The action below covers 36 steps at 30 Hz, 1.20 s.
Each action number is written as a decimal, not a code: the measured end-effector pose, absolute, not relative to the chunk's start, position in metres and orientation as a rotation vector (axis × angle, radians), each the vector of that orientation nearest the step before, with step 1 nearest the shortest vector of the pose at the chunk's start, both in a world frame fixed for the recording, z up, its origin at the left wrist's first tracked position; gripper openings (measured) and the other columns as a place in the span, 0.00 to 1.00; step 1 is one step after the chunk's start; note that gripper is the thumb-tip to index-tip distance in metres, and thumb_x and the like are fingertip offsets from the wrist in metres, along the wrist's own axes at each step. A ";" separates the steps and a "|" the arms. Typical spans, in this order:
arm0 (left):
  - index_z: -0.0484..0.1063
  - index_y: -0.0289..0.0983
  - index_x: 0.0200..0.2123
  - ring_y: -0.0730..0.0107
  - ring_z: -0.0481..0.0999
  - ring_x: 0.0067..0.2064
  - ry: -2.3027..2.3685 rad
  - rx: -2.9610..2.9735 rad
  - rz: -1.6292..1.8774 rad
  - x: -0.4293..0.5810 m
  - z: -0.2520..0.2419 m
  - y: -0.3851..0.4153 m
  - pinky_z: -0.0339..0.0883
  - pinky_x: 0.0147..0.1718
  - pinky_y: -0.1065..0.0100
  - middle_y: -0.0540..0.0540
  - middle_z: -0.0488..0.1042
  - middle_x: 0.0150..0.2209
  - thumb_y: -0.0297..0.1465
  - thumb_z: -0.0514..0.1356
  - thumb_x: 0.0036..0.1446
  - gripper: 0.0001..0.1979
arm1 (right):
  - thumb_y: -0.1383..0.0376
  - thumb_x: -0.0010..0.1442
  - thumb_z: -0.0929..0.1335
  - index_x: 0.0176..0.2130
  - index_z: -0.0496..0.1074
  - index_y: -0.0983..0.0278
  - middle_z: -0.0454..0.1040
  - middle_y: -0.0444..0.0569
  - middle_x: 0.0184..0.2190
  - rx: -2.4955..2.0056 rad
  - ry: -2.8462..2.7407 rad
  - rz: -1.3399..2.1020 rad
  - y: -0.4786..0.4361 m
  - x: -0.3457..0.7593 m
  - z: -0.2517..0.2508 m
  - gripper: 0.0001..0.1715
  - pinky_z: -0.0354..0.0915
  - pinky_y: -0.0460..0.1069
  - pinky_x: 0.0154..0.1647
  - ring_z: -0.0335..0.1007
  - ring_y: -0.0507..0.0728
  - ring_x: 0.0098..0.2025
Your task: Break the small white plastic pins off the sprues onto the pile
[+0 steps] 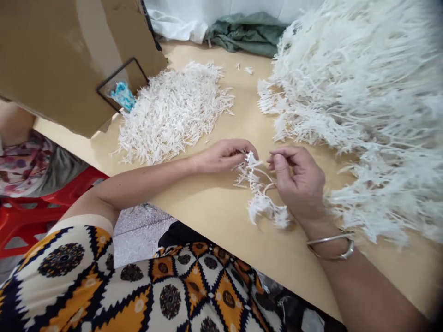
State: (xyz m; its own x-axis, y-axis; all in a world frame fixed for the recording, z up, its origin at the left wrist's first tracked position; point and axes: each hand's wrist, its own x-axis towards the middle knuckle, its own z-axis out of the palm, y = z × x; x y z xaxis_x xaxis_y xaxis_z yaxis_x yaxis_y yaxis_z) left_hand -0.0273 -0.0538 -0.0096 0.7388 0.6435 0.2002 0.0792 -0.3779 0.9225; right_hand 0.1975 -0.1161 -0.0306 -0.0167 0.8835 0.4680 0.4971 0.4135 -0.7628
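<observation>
Both my hands work on one white plastic strip with many small branching pieces [259, 196], lying on the tan table [214, 207]. My left hand [224, 154] pinches the strip's upper end with closed fingers. My right hand [297, 182] is closed on the same strip just to the right, a metal bangle [332, 246] on its wrist. A heap of small loose white pieces [173, 110] lies beyond my left hand. A much larger mound of uncut white strips [363, 101] fills the right side, touching my right hand's far edge.
A cardboard box [69, 55] stands at the back left with a blue-white packet [122, 94] beside it. Green cloth [249, 32] and white cloth [180, 20] lie at the far edge. A red plastic stool [38, 207] and another person's patterned clothing [24, 161] are at left.
</observation>
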 end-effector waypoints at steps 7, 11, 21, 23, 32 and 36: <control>0.74 0.31 0.47 0.81 0.69 0.31 0.724 1.701 0.723 -0.023 -0.012 -0.055 0.63 0.34 0.75 0.51 0.74 0.32 0.26 0.54 0.66 0.11 | 0.57 0.68 0.70 0.49 0.75 0.58 0.77 0.47 0.39 -1.156 -1.573 0.687 -0.112 0.200 -0.028 0.12 0.73 0.53 0.44 0.75 0.54 0.38; 0.74 0.31 0.46 0.81 0.68 0.31 0.776 1.748 0.786 -0.021 -0.015 -0.060 0.63 0.33 0.75 0.51 0.73 0.32 0.25 0.55 0.64 0.10 | 0.61 0.56 0.78 0.53 0.73 0.57 0.76 0.46 0.43 -1.132 -1.627 0.718 -0.113 0.196 -0.029 0.26 0.73 0.54 0.48 0.74 0.55 0.41; 0.72 0.34 0.44 0.78 0.70 0.32 0.709 1.722 0.728 -0.020 -0.015 -0.069 0.64 0.33 0.73 0.49 0.75 0.34 0.31 0.60 0.63 0.08 | 0.67 0.60 0.72 0.36 0.74 0.59 0.77 0.45 0.32 -1.249 -1.692 0.468 -0.115 0.190 -0.026 0.03 0.73 0.54 0.40 0.74 0.55 0.34; 0.72 0.35 0.43 0.78 0.69 0.31 0.701 1.727 0.749 -0.019 -0.017 -0.069 0.63 0.32 0.73 0.49 0.74 0.34 0.36 0.62 0.64 0.10 | 0.66 0.60 0.71 0.36 0.73 0.59 0.76 0.44 0.31 -1.251 -1.674 0.459 -0.114 0.191 -0.029 0.03 0.73 0.54 0.39 0.73 0.55 0.33; 0.73 0.35 0.38 0.78 0.67 0.31 0.751 1.889 0.752 -0.017 -0.012 -0.072 0.61 0.32 0.73 0.49 0.74 0.33 0.38 0.61 0.67 0.12 | 0.57 0.70 0.67 0.51 0.74 0.56 0.77 0.49 0.46 -1.188 -1.627 0.673 -0.119 0.194 -0.024 0.12 0.74 0.57 0.51 0.76 0.56 0.43; 0.74 0.35 0.38 0.76 0.69 0.32 0.758 2.005 0.723 -0.014 -0.011 -0.076 0.63 0.34 0.71 0.48 0.75 0.33 0.39 0.61 0.67 0.12 | 0.58 0.63 0.74 0.44 0.78 0.56 0.79 0.47 0.41 -1.195 -1.684 0.736 -0.120 0.192 -0.018 0.08 0.74 0.57 0.49 0.76 0.57 0.43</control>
